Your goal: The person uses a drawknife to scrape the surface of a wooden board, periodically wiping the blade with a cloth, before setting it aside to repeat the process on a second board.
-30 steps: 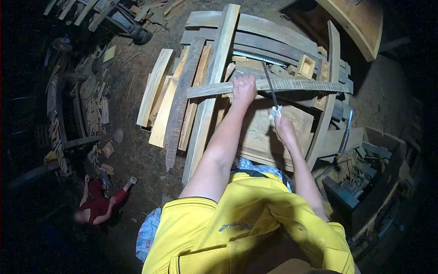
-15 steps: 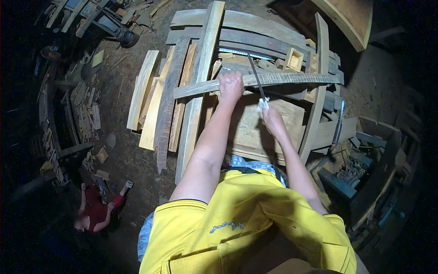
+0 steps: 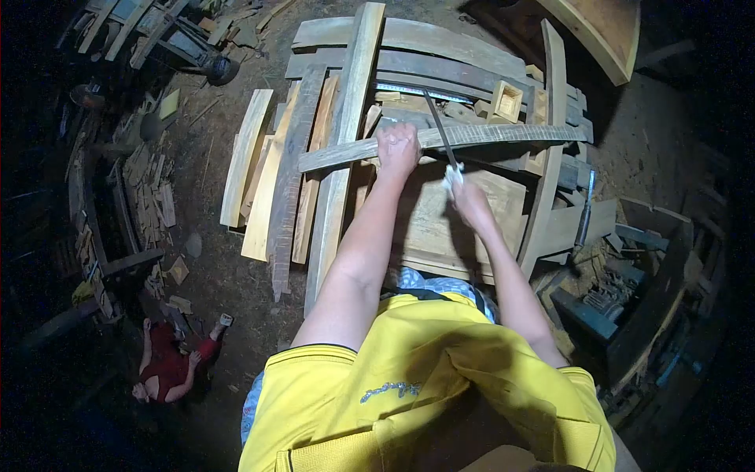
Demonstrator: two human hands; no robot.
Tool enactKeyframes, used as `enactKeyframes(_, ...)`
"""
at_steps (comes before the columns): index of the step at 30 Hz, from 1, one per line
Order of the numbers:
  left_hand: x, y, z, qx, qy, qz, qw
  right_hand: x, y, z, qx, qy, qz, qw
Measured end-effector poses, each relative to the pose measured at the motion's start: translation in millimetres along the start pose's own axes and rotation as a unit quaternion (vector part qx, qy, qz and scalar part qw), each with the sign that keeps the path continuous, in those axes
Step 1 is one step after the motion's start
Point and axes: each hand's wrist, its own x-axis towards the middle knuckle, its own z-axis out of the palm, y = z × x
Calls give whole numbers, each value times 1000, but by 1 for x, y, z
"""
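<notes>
A long, slightly curved wooden plank, its upper face marked by many cross lines, lies across two long boards. My left hand is closed over it left of the middle, knuckles up. In my right hand, on the near side of the plank, is a tool with a long, narrow dark blade and white cloth around its grip. The blade slants up and leftward across the plank, just right of my left hand. Under the plank, a flat wooden panel shows between the two supporting boards.
Loose boards lean together at the left of the work. A small wooden box and a blue-white ruler lie beyond the plank. Machinery stands in a wooden frame at the right. A person in red is at the lower left.
My hands, the plank and the blade stay in nearly the same place. The view has shifted very slightly, and the person in red appears a little lower.
</notes>
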Motion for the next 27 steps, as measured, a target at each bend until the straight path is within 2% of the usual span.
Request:
enactKeyframes(2,-1,0,0,5,-12,-1,1000,35,-18,-4,45,-63,57,995)
enactKeyframes(4,1,0,-3,-1,-12,-3,1000,45,-14,4,13,-33,30,999)
enactKeyframes(6,3,1,-7,-1,-17,-6,1000,26,0,8,15,-24,28,999)
enactKeyframes(8,1,1,-5,2,-12,-6,1000,-6,23,12,-21,35,-51,998)
enactKeyframes(11,-2,-1,0,-1,6,0,1000,-30,24,3,23,13,-16,1000)
enactKeyframes(12,-2,0,0,-4,6,1,1000,-23,21,1,21,15,-15,1000)
enactKeyframes(14,0,0,-1,-11,-18,-7,1000,15,6,-1,22,-65,65,996)
enactKeyframes(15,2,1,-1,-12,-17,-6,1000,35,2,4,69,-41,11,997)
enactKeyframes(17,1,-1,2,-22,-38,-17,999,61,0,12,40,-46,39,997)
enactKeyframes(19,1,0,0,-14,-33,-13,999,46,5,13,21,-19,21,999)
enactKeyframes(22,1,0,-2,-11,-40,-22,999,-19,20,3,-16,14,-10,1000)
enactKeyframes(24,-1,-1,1,5,-1,-7,1000,-37,17,-6,4,-19,16,1000)
enactKeyframes(25,-5,-1,2,0,-10,-12,1000,-47,17,-7,35,-39,46,998)
enactKeyframes(26,-4,-1,1,-6,-12,-11,1000,-34,23,1,48,-47,56,996)
enactKeyframes(27,-1,-1,-1,-11,-8,-7,1000,-15,8,-2,25,-33,28,999)
